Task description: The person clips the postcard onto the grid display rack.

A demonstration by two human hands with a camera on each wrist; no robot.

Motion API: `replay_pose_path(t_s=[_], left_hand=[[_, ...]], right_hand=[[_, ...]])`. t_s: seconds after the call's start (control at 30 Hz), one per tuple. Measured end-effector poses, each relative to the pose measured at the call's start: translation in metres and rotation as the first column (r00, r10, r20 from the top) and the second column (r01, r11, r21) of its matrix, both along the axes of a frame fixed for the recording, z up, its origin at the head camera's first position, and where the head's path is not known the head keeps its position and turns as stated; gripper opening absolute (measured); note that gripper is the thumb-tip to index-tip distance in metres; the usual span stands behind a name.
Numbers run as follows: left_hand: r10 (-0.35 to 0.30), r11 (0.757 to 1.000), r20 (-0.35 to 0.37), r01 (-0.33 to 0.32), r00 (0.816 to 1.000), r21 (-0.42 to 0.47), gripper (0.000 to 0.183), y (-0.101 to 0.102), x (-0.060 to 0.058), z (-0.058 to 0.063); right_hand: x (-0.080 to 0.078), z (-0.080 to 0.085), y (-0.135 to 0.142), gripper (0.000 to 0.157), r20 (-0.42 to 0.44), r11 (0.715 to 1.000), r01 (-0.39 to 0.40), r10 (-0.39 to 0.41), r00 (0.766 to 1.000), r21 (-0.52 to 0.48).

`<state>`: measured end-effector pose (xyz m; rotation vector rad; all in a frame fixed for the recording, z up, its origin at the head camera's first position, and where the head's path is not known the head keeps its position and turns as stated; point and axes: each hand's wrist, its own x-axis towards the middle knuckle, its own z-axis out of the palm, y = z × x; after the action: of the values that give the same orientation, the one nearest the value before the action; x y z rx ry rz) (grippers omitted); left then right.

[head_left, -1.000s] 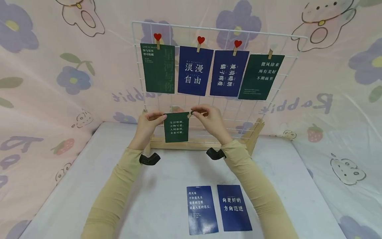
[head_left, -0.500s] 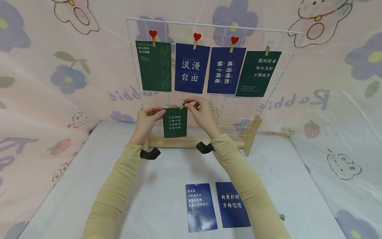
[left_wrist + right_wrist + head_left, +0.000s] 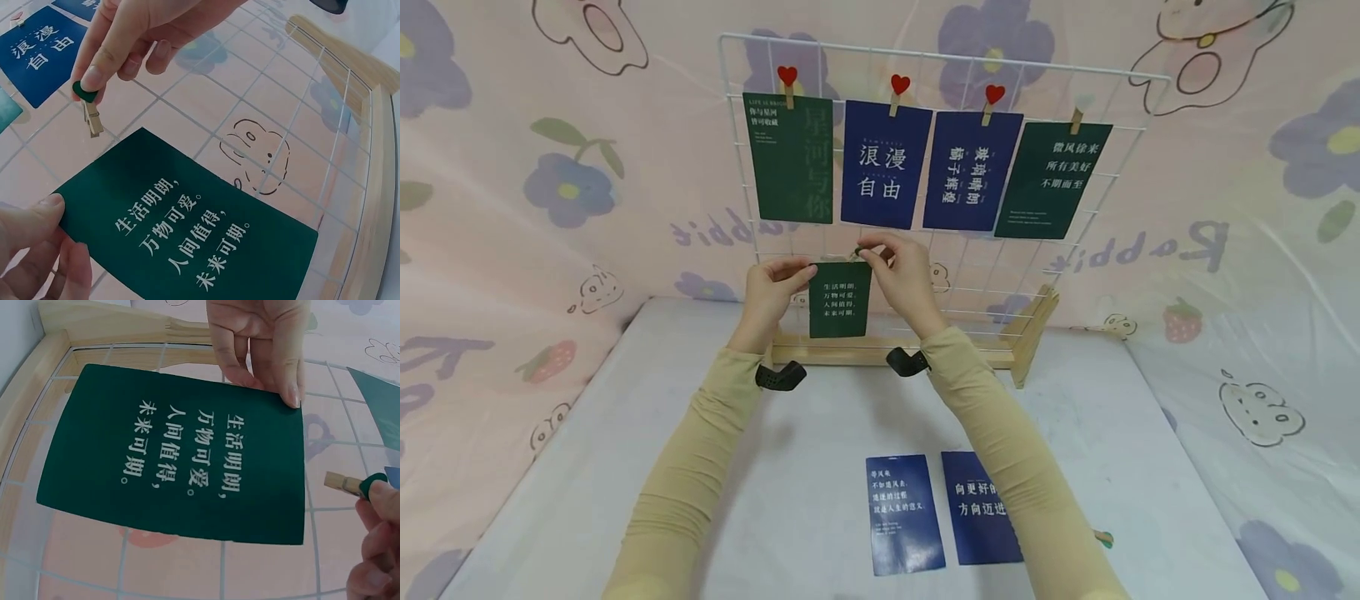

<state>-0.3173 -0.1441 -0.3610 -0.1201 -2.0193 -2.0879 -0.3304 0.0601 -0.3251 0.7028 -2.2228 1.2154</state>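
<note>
A green card (image 3: 839, 302) with white writing is held upright in front of the wire grid rack's lower half. My left hand (image 3: 770, 302) pinches it by its upper left corner between thumb and fingers. Just above the card's top edge, my right hand (image 3: 901, 279) pinches a small wooden clothespin (image 3: 92, 119) by its end with a green heart. In both wrist views the clothespin is apart from the card, its tip pointing toward the card's top edge. The white wire grid rack (image 3: 947, 57) stands on a wooden base behind both hands.
Two green cards (image 3: 792, 167) (image 3: 1052, 187) and two blue cards (image 3: 880, 167) (image 3: 973, 171) hang in a row from clothespins on the upper grid. Two more blue cards (image 3: 907, 517) (image 3: 977, 533) lie on the white table (image 3: 805, 500); the right sleeve partly covers one. A green-tipped clothespin (image 3: 1103, 539) lies beside that sleeve.
My right hand has moved left with the clothespin, from beside the card's upper right corner to above its top edge. The left hand keeps its pinch on the card, slightly higher in view.
</note>
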Motion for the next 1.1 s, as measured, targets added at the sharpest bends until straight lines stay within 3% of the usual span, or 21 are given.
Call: replay_pose_path(t_s=[0.27,0.67,1.1], left_hand=[[0.005,0.999,-0.020,-0.004,1.000,0.053,0.024,-0.001,0.002,0.002],[0.021,0.999,-0.033,-0.022,0.999,-0.035,0.031,0.000,0.004,0.010],[0.085,0.996,-0.084,-0.086,0.993,-0.005,0.028,0.006,-0.001,0.007]], right_hand=[[-0.001,0.002,-0.006,0.013,-0.012,1.000,-0.002,0.002,1.000,0.014],[-0.003,0.000,-0.016,0.013,0.007,0.998,0.025,-0.025,1.000,-0.049],[-0.004,0.001,-0.023,0.013,0.018,0.997,0.077,-0.077,0.997,0.000]])
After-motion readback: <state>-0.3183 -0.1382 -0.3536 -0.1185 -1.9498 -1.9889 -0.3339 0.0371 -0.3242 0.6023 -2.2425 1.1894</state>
